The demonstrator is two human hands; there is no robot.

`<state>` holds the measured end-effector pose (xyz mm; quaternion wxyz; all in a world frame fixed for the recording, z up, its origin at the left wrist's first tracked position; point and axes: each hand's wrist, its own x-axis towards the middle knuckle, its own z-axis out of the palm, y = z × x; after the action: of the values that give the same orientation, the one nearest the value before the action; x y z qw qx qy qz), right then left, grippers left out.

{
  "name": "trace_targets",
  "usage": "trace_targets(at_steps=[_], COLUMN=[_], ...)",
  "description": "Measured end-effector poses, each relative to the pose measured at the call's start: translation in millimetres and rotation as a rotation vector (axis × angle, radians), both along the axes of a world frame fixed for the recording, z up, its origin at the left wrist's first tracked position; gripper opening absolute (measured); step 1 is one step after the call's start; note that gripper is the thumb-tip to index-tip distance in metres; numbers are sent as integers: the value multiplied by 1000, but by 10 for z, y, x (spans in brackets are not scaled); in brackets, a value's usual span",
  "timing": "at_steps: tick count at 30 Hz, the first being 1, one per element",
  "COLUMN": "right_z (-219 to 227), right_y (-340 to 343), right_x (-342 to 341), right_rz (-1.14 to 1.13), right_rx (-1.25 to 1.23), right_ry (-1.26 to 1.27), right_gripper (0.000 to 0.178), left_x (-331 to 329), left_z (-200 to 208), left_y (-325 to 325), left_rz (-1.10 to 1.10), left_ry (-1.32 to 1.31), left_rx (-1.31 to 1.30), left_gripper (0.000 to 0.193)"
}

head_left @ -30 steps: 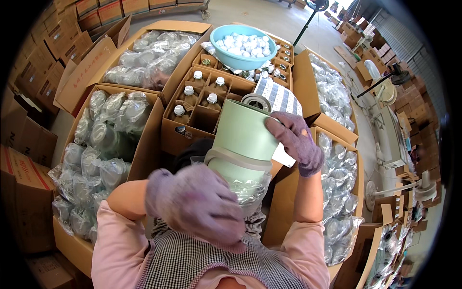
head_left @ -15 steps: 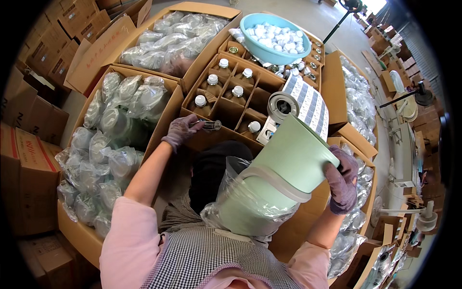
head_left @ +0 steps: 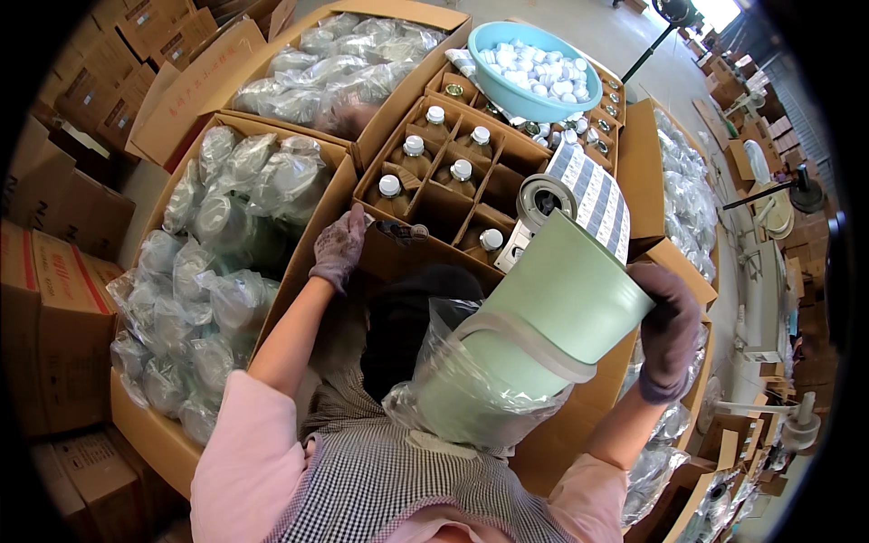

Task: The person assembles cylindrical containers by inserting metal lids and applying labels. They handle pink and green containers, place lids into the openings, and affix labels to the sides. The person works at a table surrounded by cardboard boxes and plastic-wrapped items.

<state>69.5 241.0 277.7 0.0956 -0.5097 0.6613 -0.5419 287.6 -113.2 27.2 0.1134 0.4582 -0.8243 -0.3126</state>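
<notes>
My left hand, in a mauve-grey glove, is closed at the near edge of a divided carton. Its fingertips pinch the end of a small clear label with dark print, which sticks out to the right. Several brown-looking bottles with white caps stand in the carton's cells. My right hand, gloved alike and slightly blurred, is curled against the rim of a pale green bucket. The bucket leans over my lap, with a grey handle band and clear plastic round its lower part. Part of the right fingers is hidden.
A label roll with a striped sheet lies beyond the bucket. A light blue basin of white caps sits behind. Large cartons of plastic-wrapped glassware flank me; stacked boxes stand at far left.
My left hand has turned slightly more upright, and the label now looks darker. My right hand has shifted outward along the bucket rim, its fingers bent differently. The whole view has shifted slightly.
</notes>
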Motion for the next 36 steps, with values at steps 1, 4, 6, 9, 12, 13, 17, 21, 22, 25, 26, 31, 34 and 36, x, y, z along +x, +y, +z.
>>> trace_targets(at_steps=[1, 4, 6, 9, 12, 13, 17, 21, 22, 25, 26, 31, 34, 36], right_z=[-11, -7, -128, -240, -444, -350, -417, -598, -484, -523, -504, -414, -481, -479], right_y=[-67, -323, -545, -1019, -1293, -1350, -1334, -1261, -1264, -1300, -1299, -1311, -1323, -1313], right_x=[-77, -457, -701, -602, -561, -483, -602, -658, -559, -631, -658, -596, -615, -685], right_rz=[94, -78, -167, -27, 170, 138, 147, 132, 41, -32, -9, 129, 32, -56], right_rx=[-125, -88, 103, 326, 230, 253, 273, 59, 197, 161, 161, 136, 23, -173], right_ry=[-237, -366, -374, -430, -558, -771, -690, 142, -198, -482, -564, -391, -217, -386], right_gripper=[59, 41, 34, 32, 34, 33, 25, 15, 19, 26, 30, 28, 16, 11], left_x=[12, -149, -415, -774, -1022, -1082, -1268, -1387, -1385, -1422, -1424, -1422, -1531, -1551], left_z=[210, 821, 1123, 1270, 1436, 1445, 1503, 1557, 1597, 1552, 1560, 1576, 1417, 1374], left_y=[62, 305, 473, 631, 740, 770, 874, 876, 873, 889, 908, 869, 800, 701], left_rz=[-59, -295, -415, -475, -521, -536, -561, -542, -529, -522, -520, -562, -563, -432], left_ry=[126, 450, 570, 678, 666, 689, 766, 675, 632, 725, 733, 753, 798, 860], left_rx=[75, 187, 231, -14, -135, -171, -203, 106, 247, -106, -144, -157, -279, 246], left_gripper=[42, 24, 21, 18, 19, 18, 14, 13, 12, 14, 14, 17, 18, 15])
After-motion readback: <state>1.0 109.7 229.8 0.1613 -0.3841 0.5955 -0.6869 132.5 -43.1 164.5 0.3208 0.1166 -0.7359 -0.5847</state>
